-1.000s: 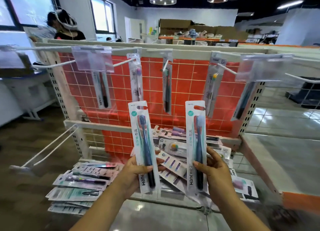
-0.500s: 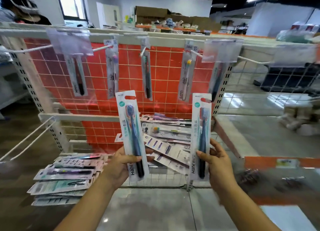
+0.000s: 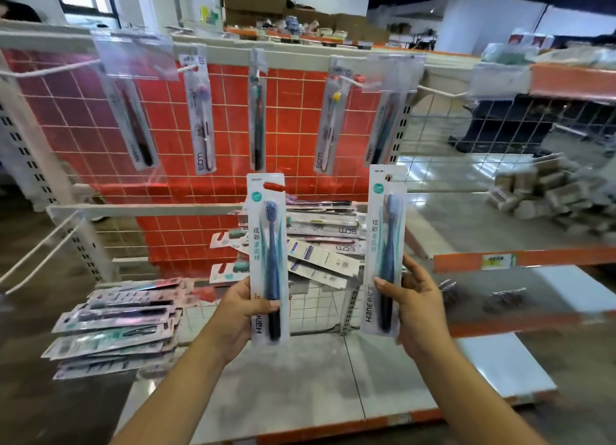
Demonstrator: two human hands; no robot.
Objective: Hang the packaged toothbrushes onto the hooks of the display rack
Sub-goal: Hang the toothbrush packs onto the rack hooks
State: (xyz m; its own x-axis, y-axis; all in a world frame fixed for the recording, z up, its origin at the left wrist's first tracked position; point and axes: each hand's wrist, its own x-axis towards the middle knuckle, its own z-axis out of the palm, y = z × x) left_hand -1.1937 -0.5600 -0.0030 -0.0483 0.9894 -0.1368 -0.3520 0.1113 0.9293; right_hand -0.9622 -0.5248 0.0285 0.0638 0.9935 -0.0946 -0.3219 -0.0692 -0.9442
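Below the hooks (image 3: 346, 79), at six o'clock, my left hand (image 3: 240, 311) and right hand (image 3: 416, 298) each pinch an upright pack (image 3: 268, 254); a mis-aimed hang-hole could snag and tear.

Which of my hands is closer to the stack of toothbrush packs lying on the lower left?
Left. Your left hand is just right of the stack, holding a pack. Your right hand is farther right, holding another.
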